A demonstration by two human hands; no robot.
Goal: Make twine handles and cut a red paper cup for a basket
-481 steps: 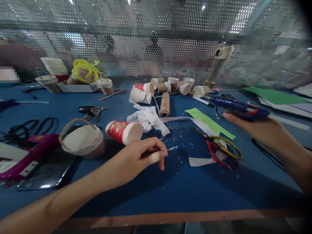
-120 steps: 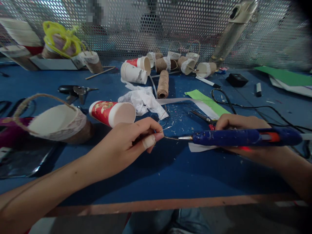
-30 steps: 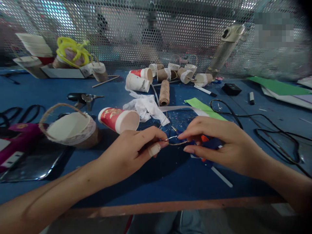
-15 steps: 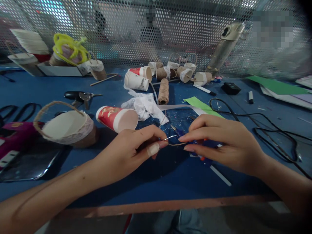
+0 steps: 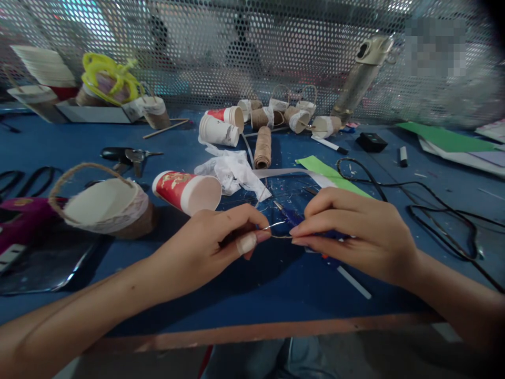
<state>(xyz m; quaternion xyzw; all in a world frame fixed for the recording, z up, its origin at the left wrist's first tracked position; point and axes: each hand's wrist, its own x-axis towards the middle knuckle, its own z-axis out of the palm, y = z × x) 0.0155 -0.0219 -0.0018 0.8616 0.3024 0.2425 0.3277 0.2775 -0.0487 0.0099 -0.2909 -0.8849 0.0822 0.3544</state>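
Brown twine, a short thin strand, spans the gap between two hands, on the near side of the jute twine spool. One end sits in the left hand, whose thumb, wrapped in a plaster, presses against the fingers; the same pinch holds a silver wire pointing toward the other hand. The right hand has its thumb and fingertips nearly together on the strand's other end. Partly hidden by that hand, to the near right of the spool, lies a blue glue gun, with a white glue stick jutting from its rear. Crumpled white lace is just left of the spool, and a red paper cup lies on its side farther left and nearer. Well to the spool's left stands a twine-wrapped basket with a lace rim. Green paper lies to its right; small twine-wrapped baskets cluster beyond it, and a tall bottle leans farther off to the right.
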